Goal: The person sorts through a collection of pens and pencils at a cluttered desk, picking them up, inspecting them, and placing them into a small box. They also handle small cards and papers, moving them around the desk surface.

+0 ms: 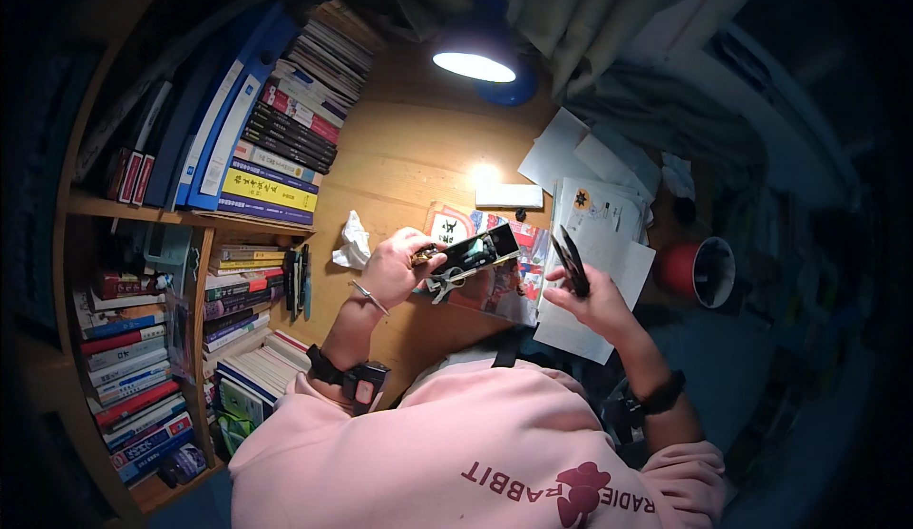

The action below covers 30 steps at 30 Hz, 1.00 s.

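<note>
Under the lit lamp, my left hand (399, 262) holds a small dark rectangular case (488, 244) by its left end, tilted up to the right. Metal parts like small scissors or pliers (448, 286) stick out along its lower edge; I cannot tell exactly what they are. A small brown patterned thing (425, 252) shows between my left fingers. My right hand (588, 304) holds dark, pointed tweezers or a similar slim tool (570, 262), its tips pointing up and left. A colourful printed booklet (528, 294) lies on the desk beneath the case.
A blue desk lamp (492, 26) stands at the back. A white box (508, 195) and loose papers (598, 244) lie on the wooden desk (399, 144). Crumpled tissue (352, 241) is at left, a red cup (695, 272) at right. Book-filled shelves (192, 217) border the left side.
</note>
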Motion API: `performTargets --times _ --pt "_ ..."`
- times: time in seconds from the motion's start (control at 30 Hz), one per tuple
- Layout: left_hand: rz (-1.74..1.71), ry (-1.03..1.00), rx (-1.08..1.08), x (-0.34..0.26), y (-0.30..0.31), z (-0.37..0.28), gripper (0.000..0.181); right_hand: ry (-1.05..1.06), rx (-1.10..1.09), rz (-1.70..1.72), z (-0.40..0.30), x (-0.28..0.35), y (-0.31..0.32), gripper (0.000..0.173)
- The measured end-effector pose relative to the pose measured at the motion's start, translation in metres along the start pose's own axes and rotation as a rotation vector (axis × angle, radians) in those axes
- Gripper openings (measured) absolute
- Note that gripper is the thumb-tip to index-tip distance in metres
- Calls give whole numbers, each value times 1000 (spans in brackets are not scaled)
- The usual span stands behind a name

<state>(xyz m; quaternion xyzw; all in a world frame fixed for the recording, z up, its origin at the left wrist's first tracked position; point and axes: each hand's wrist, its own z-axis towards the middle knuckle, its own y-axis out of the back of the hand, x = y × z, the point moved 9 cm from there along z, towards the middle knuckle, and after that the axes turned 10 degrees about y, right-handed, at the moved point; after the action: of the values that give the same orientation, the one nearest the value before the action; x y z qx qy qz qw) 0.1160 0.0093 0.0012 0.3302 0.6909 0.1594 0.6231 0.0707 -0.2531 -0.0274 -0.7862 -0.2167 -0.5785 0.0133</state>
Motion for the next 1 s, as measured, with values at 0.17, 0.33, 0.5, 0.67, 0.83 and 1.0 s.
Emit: performTargets --times 0.17,0.33,0.5,0.67,0.83,1.0 --pt "44 46 -106 29 12 -3 21 58 21 -38 29 14 -14 25" --pt "-638 499 -94 88 23 -15 31 -13 67 35 40 10 -30 24" --pt "-1390 547 90 93 10 -25 35 -218 184 461 33 10 -48 20" --pt "-1274 770 67 153 -13 -44 27 -180 200 469 37 22 -53 18" --pt "-1224 897 80 210 -47 -72 28 -158 185 483 31 19 -53 19" --pt "-1007 948 128 217 -56 -98 38 -203 165 457 22 6 -49 19"
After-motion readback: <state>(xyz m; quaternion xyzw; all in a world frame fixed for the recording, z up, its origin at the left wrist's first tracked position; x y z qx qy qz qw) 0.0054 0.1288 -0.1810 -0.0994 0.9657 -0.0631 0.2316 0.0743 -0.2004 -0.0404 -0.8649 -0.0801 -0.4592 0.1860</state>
